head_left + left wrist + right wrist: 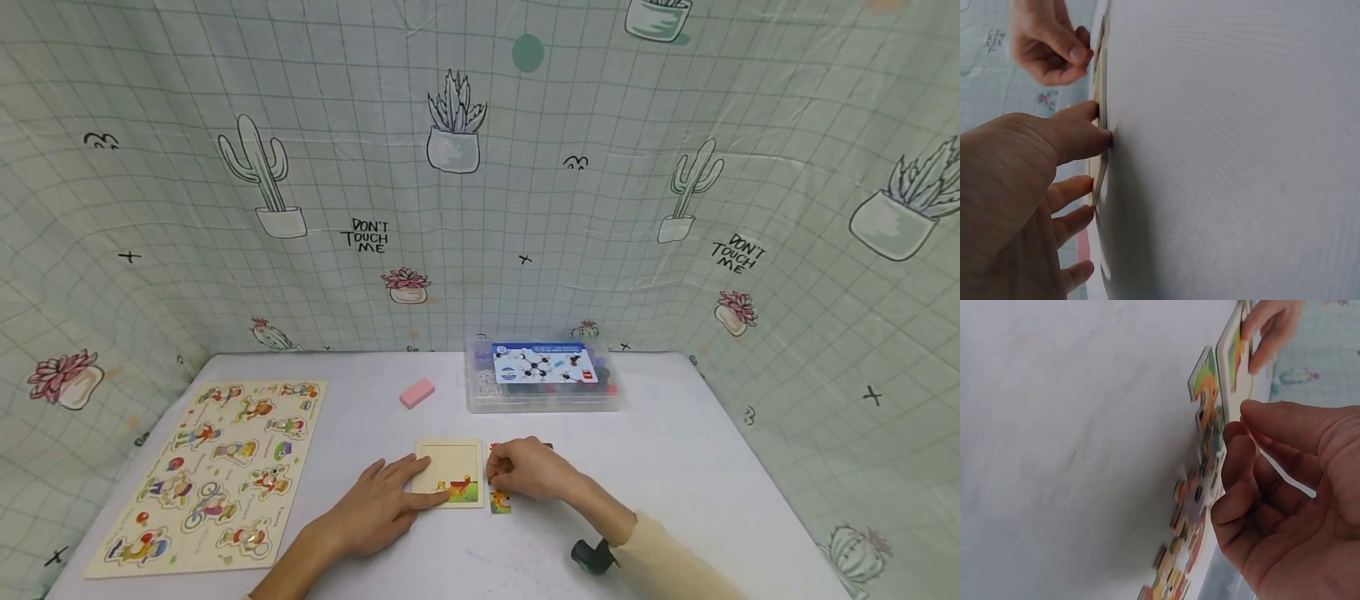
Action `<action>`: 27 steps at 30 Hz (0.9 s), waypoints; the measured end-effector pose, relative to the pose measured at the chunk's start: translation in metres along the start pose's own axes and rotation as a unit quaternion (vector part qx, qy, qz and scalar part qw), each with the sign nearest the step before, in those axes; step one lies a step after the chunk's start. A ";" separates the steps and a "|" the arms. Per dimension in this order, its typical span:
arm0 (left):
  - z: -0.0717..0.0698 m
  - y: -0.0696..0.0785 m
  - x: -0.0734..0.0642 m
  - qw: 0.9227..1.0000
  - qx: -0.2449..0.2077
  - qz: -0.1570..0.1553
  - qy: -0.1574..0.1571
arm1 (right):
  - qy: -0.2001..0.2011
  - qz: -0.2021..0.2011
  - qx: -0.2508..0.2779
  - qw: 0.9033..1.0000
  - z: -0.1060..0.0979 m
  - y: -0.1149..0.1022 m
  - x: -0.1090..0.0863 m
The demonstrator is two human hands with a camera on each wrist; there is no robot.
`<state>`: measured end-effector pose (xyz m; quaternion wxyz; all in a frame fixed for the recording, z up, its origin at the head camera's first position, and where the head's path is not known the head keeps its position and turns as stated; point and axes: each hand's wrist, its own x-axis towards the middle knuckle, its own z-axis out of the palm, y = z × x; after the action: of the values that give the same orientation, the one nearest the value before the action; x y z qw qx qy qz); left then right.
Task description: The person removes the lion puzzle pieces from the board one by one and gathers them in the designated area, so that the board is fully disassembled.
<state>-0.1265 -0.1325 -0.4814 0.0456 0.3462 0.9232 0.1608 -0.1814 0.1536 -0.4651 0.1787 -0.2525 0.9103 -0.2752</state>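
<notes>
A small square puzzle tray point(447, 461) lies on the table, with joined picture pieces point(467, 490) along its lower right inside. My left hand point(375, 510) rests spread on the tray's left side, and its thumb point(1088, 140) touches the near edge. Just right of the tray, my right hand point(534, 471) hovers over loose jigsaw pieces point(499, 503). Its thumb and index fingertips meet, the other fingers curl in, and no piece shows between them. Several more jigsaw pieces point(1190, 499) lie below that hand in the right wrist view; in the head view it partly hides them.
At the left lies a large wooden board point(225, 475) with cartoon figures. A pink block point(417, 393) sits behind the tray. Farther back stands a clear plastic case point(543, 400) with a molecule-picture label. A black object point(592, 557) is by the right sleeve. Patterned cloth hangs around the table.
</notes>
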 end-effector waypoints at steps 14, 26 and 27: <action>0.002 0.007 0.006 1.000 -0.006 0.017 -0.007 | -0.003 -0.042 0.010 0.999 0.018 -0.023 0.023; 0.006 0.021 0.011 0.998 0.015 0.006 -0.060 | -0.012 -0.081 -0.042 0.996 0.024 -0.026 0.036; 0.006 0.021 0.011 0.998 0.015 0.005 -0.060 | -0.013 -0.083 -0.045 0.995 0.024 -0.026 0.036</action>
<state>-0.1206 -0.1089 -0.4798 0.0946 0.3602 0.9195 0.1257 -0.1900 0.1043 -0.4752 0.1551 -0.3383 0.8953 -0.2448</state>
